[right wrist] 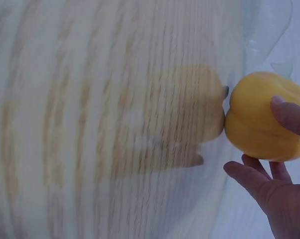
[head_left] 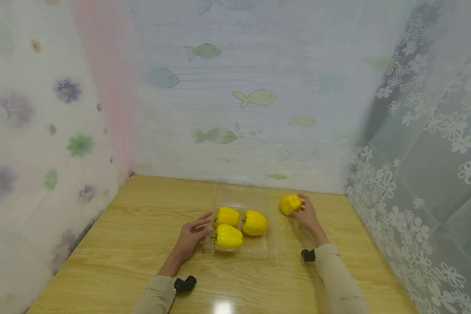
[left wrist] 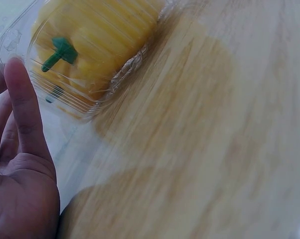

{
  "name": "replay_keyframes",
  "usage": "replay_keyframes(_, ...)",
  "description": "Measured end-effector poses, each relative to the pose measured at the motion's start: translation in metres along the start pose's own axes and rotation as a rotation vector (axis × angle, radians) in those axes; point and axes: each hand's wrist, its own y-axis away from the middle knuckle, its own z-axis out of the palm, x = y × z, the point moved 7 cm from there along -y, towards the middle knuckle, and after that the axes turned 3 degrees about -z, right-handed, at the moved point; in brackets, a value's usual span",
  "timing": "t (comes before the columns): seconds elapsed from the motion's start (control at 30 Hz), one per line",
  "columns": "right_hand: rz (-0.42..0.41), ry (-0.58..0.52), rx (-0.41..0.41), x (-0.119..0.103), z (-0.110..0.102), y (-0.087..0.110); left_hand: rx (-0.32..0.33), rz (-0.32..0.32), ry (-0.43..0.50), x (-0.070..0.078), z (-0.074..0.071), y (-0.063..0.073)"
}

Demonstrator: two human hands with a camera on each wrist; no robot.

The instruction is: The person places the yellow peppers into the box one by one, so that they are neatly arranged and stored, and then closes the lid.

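A clear plastic container [head_left: 263, 247] stands on the table with its lid [head_left: 239, 195] tipped back behind it. Inside lie three yellow bell peppers, two on the left and one bell pepper [head_left: 255, 223] on the right; green stems show. My left hand [head_left: 190, 235] is at the container's left side, fingers fairly straight; in the left wrist view a fingertip [left wrist: 14, 62] meets the clear wall. To the right of the container, my right hand [head_left: 308, 214] holds another yellow bell pepper [right wrist: 257, 117] between thumb and fingers. That pepper is at the tabletop.
The wooden table [head_left: 141, 209] meets a fish-patterned curtain [head_left: 255, 117] at the back. Flowered sheets hang at the left [head_left: 66, 131] and right. A black wrist device [head_left: 185, 284] sits at each sleeve cuff.
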Motion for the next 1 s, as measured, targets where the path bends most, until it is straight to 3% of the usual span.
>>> replay_keyframes(0.27,-0.02,-0.027,0.016,0.001,-0.008,0.014,-0.001,0.006,0.015,0.0,0.001,-0.001)
replay_keyframes(0.7,0.072,0.02,0.032,0.026,-0.025,0.031,0.001,0.003,-0.005,0.001,0.0,0.001)
replay_keyframes(1.0,0.088,0.065,-0.078,0.023,-0.027,0.035,0.016,0.003,-0.013,0.0,0.0,-0.001)
